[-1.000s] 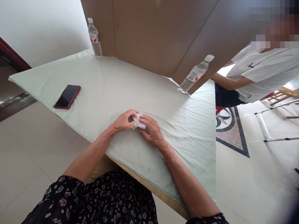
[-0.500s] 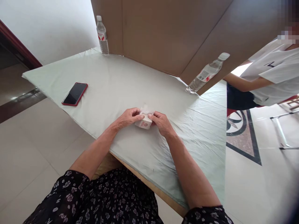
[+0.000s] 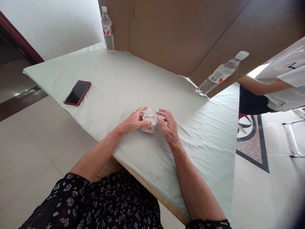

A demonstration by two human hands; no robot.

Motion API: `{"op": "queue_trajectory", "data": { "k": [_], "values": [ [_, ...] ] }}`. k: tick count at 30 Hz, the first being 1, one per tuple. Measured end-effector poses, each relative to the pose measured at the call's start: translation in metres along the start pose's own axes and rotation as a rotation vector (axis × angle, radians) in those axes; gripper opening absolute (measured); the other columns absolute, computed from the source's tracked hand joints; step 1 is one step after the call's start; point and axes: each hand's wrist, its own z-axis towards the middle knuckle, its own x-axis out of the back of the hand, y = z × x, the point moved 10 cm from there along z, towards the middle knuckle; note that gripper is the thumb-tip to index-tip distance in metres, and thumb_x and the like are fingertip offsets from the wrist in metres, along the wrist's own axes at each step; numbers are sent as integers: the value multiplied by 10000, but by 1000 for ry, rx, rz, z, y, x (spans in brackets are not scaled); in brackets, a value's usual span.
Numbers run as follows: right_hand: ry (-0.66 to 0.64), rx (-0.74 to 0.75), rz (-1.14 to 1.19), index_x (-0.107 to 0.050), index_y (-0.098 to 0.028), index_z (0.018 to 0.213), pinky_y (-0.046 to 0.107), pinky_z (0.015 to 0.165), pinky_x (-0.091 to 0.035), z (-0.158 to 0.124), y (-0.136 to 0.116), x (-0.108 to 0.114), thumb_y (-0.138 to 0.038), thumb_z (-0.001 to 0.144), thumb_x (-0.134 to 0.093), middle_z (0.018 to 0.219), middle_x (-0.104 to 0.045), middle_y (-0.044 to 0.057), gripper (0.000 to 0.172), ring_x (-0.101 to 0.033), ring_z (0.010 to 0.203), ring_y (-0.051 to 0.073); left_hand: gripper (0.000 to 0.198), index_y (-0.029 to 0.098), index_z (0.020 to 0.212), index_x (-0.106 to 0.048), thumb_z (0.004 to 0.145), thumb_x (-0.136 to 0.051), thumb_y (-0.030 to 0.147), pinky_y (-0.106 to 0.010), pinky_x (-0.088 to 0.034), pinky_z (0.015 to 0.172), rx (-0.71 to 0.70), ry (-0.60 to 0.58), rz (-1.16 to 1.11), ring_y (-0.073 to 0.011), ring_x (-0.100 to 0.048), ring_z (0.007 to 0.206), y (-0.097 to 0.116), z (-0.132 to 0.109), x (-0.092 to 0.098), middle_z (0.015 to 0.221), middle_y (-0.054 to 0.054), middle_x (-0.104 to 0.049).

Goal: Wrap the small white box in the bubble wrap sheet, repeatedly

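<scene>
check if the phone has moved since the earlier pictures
No; the phone lies in the same spot beside the left edge of the table.

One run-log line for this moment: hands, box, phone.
left hand: thumb over small white box, grip unclear | right hand: open beside box | phone: lying on pale cloth, left of hands

An indoor room, perhaps a home or a hall — which of them cannot be told. A cloth-covered desk (image 3: 143, 79) has a brown cardboard screen (image 3: 162, 35) along its far edge; beyond its left corner are a white wall (image 3: 66, 28) and dark red trim (image 3: 22, 37), with glossy floor tiles (image 3: 30, 140) below — and a patterned inlay (image 3: 254, 149) past its right edge.
</scene>
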Motion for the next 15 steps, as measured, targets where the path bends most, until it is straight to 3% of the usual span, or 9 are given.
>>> {"op": "queue_trajectory", "data": {
  "k": [7, 12, 15],
  "values": [
    [-201, -28, 49, -728, -275, 1049, 464, 1161, -338, 2, 10, -26, -642, 918, -507, 1450, -535, 76, 448, -433, 1407, 267, 996, 129, 1558, -237, 753, -767, 382, -397, -540, 942, -16, -21, -40, -286, -645, 1145, -1, -1, -3, 1292, -196, -620],
    [-250, -43, 94, -729, -279, 957, 456, 1161, -343, 5, 9, -36, -681, 917, -473, 1245, -672, 65, 478, -431, 1412, 263, 890, 166, 1540, -287, 794, -729, 363, -360, -542, 918, 5, -12, -33, -251, -647, 1118, -2, -1, -3, 1271, -159, -627],
    [-188, -45, 113, -712, -274, 993, 456, 1141, -368, 3, 7, -29, -677, 903, -500, 1298, -646, 64, 464, -468, 1371, 270, 876, 167, 1531, -296, 793, -729, 353, -344, -543, 895, 27, 6, -50, -234, -659, 1078, -3, 1, -2, 1256, -147, -633]
  ]
}}
